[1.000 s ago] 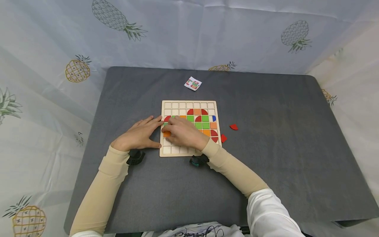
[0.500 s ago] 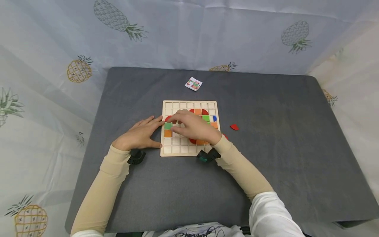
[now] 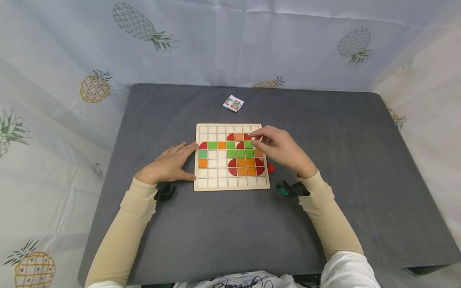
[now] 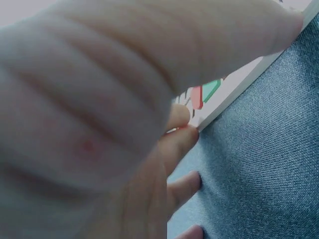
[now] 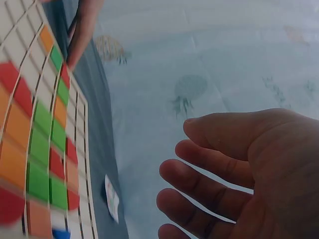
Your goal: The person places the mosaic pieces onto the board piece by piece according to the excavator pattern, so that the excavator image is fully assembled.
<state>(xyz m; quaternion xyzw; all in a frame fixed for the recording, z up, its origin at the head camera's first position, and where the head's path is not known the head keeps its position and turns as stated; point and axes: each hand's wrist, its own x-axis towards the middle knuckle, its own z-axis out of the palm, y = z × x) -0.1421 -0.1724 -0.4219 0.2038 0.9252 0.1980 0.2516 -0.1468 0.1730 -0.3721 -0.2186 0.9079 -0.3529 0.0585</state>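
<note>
A square wooden grid board [image 3: 212,183] lies on the table, with green, orange and red pieces set in several of its cells. My left hand [image 3: 171,164] rests at the board's left edge, fingers and thumb spread, fingertips touching the rim. Over the board's upper right corner hovers my right hand [image 3: 284,150]; its fingers are loosely bent, and the right wrist view shows nothing between thumb and fingers. Beneath it is a blue piece [image 5: 61,233], seen in the right wrist view. One loose red piece [image 3: 271,168] lies against the board's right edge.
A small printed card [image 3: 233,103] with a coloured pattern lies beyond the board on the grey tabletop [image 3: 342,160]. Pineapple-print curtains [image 3: 223,48] hang behind the table and at both sides.
My right hand has lifted off the board's left side and moved right, uncovering the green and orange pieces. It now hides the loose red piece farther right. My left hand has stayed put.
</note>
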